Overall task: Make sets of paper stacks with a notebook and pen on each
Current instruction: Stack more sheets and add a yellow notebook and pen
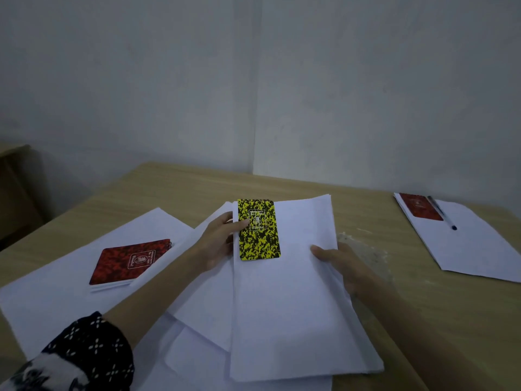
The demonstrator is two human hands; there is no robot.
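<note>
A yellow-and-black notebook (258, 230) lies on the top left corner of a white paper stack (293, 300) at the table's middle. My left hand (218, 241) holds the notebook's left edge, thumb on its cover. My right hand (342, 266) grips the stack's right edge, thumb on top. A red notebook (129, 261) rests on loose white sheets (56, 300) to the left. At the far right another paper stack (473, 249) carries a red notebook (420, 206) and a pen (442, 214).
The wooden table (180, 187) stands in a corner between grey walls. More loose sheets (203, 320) lie under the middle stack. A scuffed pale patch (363, 246) marks the tabletop right of my right hand. A wooden piece of furniture (14, 190) stands at the far left.
</note>
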